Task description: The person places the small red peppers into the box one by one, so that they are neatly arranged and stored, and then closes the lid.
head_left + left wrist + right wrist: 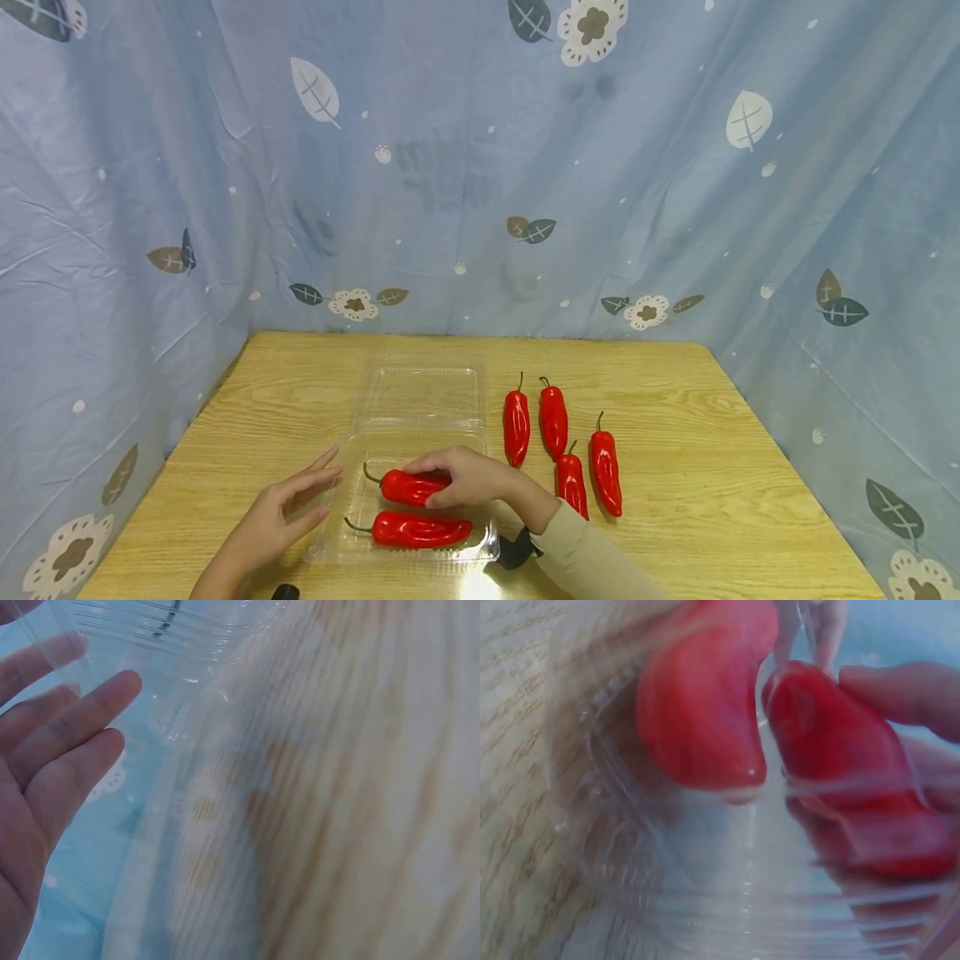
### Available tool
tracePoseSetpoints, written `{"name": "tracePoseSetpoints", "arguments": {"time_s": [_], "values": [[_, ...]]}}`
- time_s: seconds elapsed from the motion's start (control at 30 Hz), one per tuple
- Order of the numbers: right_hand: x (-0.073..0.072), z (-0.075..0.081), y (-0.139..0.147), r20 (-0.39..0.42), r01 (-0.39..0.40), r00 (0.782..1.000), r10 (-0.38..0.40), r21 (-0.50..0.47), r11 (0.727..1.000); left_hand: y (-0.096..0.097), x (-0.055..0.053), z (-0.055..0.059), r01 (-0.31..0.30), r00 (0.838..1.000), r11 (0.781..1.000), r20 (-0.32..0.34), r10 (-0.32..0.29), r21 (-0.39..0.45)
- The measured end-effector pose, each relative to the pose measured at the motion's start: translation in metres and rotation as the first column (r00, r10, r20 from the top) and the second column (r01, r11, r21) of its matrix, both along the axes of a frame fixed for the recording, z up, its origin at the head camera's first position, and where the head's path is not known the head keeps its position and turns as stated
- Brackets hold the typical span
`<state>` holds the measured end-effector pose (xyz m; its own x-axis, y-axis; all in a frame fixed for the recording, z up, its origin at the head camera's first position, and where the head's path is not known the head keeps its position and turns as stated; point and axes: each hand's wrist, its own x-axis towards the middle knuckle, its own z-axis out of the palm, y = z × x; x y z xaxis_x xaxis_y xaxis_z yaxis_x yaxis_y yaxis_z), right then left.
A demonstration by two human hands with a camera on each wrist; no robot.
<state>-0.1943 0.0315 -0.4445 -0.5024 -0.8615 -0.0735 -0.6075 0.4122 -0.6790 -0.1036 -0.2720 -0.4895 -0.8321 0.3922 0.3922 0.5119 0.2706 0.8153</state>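
Observation:
A clear plastic clamshell box (pixel 348 492) lies on the table with its lid (pixel 427 392) folded back. Inside, my right hand (pixel 468 479) grips a red pepper (pixel 405 488) from above, its stem pointing left. A second red pepper (pixel 420 530) lies along the box's near side. In the right wrist view the gripped pepper (pixel 840 742) is between thumb and fingers, beside the other pepper (pixel 697 697), seen through the box wall. My left hand (pixel 273 517) is at the box's left edge, fingers extended; in the left wrist view its fingertips overlap the clear plastic (pixel 150 630).
Several more red peppers lie right of the box, among them an upright-lying one (pixel 517 427) nearest to it and one (pixel 606 471) farthest right. The wooden table (pixel 697 467) ends at a blue patterned curtain (pixel 450 208) behind and on both sides.

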Motion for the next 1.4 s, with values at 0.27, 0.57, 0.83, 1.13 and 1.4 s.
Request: {"name": "tracePoseSetpoints", "arguments": {"time_s": [0.27,0.57,0.83,1.13,1.4], "values": [[-0.0001,0.001,-0.0034,-0.055,-0.025,0.998,0.03,0.089,0.996,0.0001,0.0,0.0013,0.003,1.0,1.0,-0.012,-0.003,-0.001],[0.0006,-0.0012,-0.0062,-0.054,-0.027,0.998,0.034,0.122,0.992,0.0012,0.001,0.0008,0.0,0.999,1.0,-0.039,0.0,0.006],[0.0004,0.0007,-0.0073,-0.044,-0.021,0.999,0.028,0.154,0.988,0.0014,0.0001,0.0013,0.006,0.999,1.0,-0.045,-0.006,0.009],[0.0018,0.0009,-0.0077,-0.051,-0.033,0.998,0.042,0.18,0.983,0.0004,-0.0001,0.0009,-0.01,0.999,1.0,-0.038,0.009,-0.02],[0.0019,0.0001,-0.0085,-0.008,0.005,1.0,-0.004,0.153,0.988,0.0004,0.0006,0.0013,-0.029,1.0,0.999,0.007,0.029,-0.038]]}}
